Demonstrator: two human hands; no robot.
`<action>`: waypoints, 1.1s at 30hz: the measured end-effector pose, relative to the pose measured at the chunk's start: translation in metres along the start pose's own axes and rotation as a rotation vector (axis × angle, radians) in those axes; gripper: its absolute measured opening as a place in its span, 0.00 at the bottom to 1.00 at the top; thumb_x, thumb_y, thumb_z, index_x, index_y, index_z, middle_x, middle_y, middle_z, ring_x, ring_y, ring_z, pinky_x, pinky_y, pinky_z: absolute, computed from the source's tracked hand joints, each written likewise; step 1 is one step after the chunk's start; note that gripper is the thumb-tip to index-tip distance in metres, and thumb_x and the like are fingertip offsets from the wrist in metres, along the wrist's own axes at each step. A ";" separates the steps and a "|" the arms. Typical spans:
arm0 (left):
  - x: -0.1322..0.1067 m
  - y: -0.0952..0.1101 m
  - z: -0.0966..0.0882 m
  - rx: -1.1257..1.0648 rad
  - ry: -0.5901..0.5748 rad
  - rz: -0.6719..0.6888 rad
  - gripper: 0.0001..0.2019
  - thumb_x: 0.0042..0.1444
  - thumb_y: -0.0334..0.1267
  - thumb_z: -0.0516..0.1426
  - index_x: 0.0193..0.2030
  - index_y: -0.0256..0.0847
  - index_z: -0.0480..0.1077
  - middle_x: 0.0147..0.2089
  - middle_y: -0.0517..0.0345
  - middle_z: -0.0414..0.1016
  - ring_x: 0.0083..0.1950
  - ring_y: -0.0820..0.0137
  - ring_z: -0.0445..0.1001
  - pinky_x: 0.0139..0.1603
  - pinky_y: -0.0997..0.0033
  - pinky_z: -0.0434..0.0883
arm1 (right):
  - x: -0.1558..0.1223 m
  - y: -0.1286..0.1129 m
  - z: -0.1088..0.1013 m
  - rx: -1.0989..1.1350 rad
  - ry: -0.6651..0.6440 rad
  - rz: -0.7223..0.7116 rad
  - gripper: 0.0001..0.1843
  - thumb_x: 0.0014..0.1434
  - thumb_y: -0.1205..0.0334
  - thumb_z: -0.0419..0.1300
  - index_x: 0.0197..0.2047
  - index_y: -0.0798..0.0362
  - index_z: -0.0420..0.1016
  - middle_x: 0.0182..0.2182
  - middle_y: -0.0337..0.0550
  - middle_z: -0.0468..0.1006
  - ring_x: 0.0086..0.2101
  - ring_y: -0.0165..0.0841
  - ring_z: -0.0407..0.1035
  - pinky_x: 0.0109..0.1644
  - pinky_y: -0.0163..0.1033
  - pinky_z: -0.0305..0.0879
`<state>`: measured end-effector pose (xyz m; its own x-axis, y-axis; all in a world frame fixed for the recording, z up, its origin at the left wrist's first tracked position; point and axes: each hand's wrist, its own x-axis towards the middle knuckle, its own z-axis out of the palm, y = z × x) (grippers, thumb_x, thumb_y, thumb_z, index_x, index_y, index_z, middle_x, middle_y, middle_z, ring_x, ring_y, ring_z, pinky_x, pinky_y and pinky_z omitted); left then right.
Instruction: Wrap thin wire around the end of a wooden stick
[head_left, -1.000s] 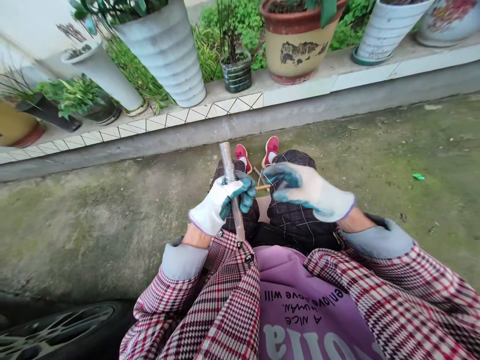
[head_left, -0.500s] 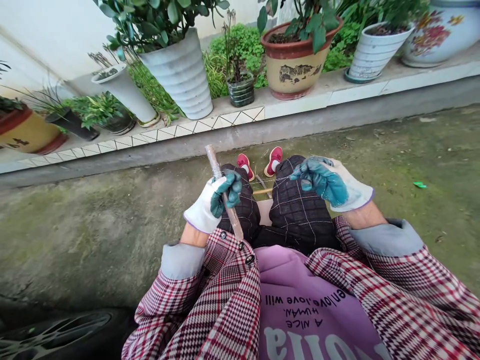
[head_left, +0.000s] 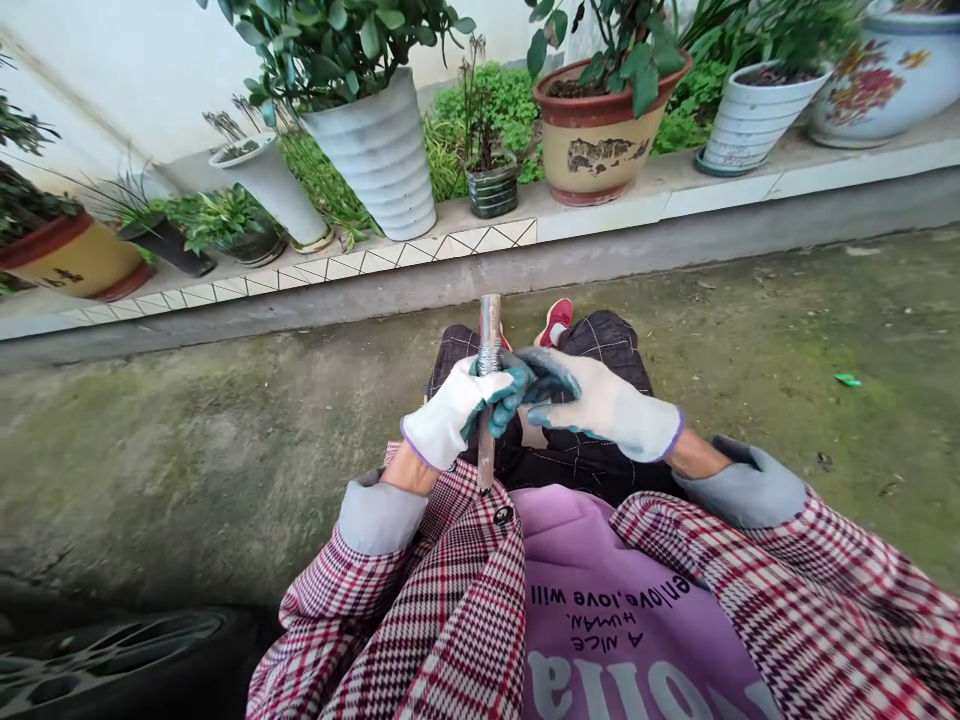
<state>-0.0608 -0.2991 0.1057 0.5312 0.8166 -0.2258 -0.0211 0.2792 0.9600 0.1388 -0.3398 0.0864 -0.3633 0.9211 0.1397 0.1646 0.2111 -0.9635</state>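
My left hand (head_left: 469, 405), in a white glove with a green coated palm, is wrapped round a greyish rod (head_left: 486, 455), metal pipe by its look. The rod stands nearly upright above my lap. Thin silvery wire (head_left: 489, 358) is wound in close turns round it, just above my left thumb. My right hand (head_left: 592, 395), gloved alike, is up against the left fingers with its own fingers curled inward. Its fingertips are partly hidden and a little blurred, and the stretch of wire running to them cannot be made out here.
Beyond my knees (head_left: 600, 365) a low tiled ledge (head_left: 450, 245) carries several potted plants, among them a ribbed white pot (head_left: 382, 160) and a tan pot (head_left: 596, 150). A wheel (head_left: 120, 660) is at lower left. A green scrap (head_left: 847, 380) lies on the concrete ground.
My right hand has come left from its place apart, where it held the wire stretched out, to the left fingers. The rod has turned from slanted to nearly upright and shifted right.
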 end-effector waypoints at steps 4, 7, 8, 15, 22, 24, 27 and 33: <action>0.003 -0.004 -0.009 -0.117 0.030 -0.018 0.19 0.44 0.46 0.69 0.31 0.39 0.66 0.23 0.66 0.69 0.16 0.82 0.59 0.14 0.78 0.56 | -0.009 0.013 0.003 0.066 -0.282 0.214 0.22 0.59 0.53 0.66 0.53 0.57 0.79 0.30 0.41 0.81 0.26 0.31 0.72 0.30 0.37 0.71; 0.010 -0.011 -0.014 -0.083 0.071 -0.011 0.17 0.46 0.45 0.68 0.34 0.37 0.69 0.25 0.62 0.72 0.17 0.82 0.59 0.15 0.78 0.57 | -0.018 0.013 -0.007 0.082 -0.167 0.181 0.23 0.63 0.47 0.61 0.49 0.58 0.81 0.23 0.37 0.74 0.20 0.27 0.63 0.22 0.33 0.60; 0.012 -0.015 -0.016 -0.060 0.084 -0.022 0.17 0.46 0.44 0.68 0.35 0.36 0.70 0.25 0.62 0.72 0.17 0.82 0.59 0.15 0.78 0.57 | -0.020 0.012 -0.012 0.076 -0.086 0.153 0.23 0.63 0.45 0.61 0.47 0.58 0.82 0.21 0.37 0.72 0.20 0.26 0.61 0.22 0.33 0.58; 0.011 -0.055 -0.024 -0.164 -0.208 -0.165 0.25 0.45 0.40 0.70 0.49 0.34 0.73 0.24 0.69 0.64 0.18 0.81 0.60 0.19 0.78 0.61 | -0.023 0.014 -0.035 0.006 0.265 0.142 0.16 0.59 0.47 0.65 0.36 0.52 0.84 0.25 0.40 0.76 0.22 0.27 0.61 0.24 0.35 0.59; 0.014 -0.068 -0.019 0.305 -0.076 -0.126 0.23 0.54 0.41 0.62 0.57 0.40 0.70 0.27 0.66 0.67 0.22 0.75 0.64 0.26 0.73 0.66 | -0.035 -0.003 -0.035 -0.222 0.067 0.091 0.12 0.60 0.52 0.64 0.39 0.48 0.86 0.32 0.41 0.84 0.30 0.34 0.73 0.35 0.40 0.70; 0.015 -0.069 -0.015 0.515 -0.032 -0.057 0.19 0.51 0.36 0.64 0.51 0.41 0.74 0.27 0.64 0.68 0.24 0.74 0.65 0.29 0.73 0.65 | -0.036 -0.006 -0.031 -0.369 0.034 0.078 0.11 0.61 0.55 0.63 0.42 0.46 0.86 0.38 0.40 0.86 0.35 0.37 0.77 0.42 0.43 0.71; 0.011 -0.068 -0.008 0.832 -0.122 0.046 0.14 0.47 0.31 0.66 0.43 0.43 0.77 0.23 0.65 0.63 0.26 0.72 0.64 0.32 0.71 0.64 | -0.031 0.004 -0.033 -0.524 0.135 0.091 0.09 0.59 0.57 0.64 0.41 0.44 0.86 0.37 0.41 0.86 0.36 0.40 0.77 0.42 0.43 0.71; -0.006 -0.034 -0.005 0.529 -0.312 0.112 0.12 0.51 0.40 0.65 0.42 0.39 0.77 0.34 0.57 0.78 0.29 0.73 0.71 0.30 0.74 0.68 | -0.016 0.038 -0.041 -0.325 0.100 0.142 0.12 0.60 0.54 0.62 0.34 0.52 0.83 0.27 0.41 0.81 0.27 0.32 0.71 0.32 0.37 0.65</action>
<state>-0.0677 -0.3111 0.0740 0.7739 0.6183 -0.1372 0.2892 -0.1524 0.9451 0.1883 -0.3329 0.0567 -0.2275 0.9727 0.0464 0.4954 0.1566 -0.8544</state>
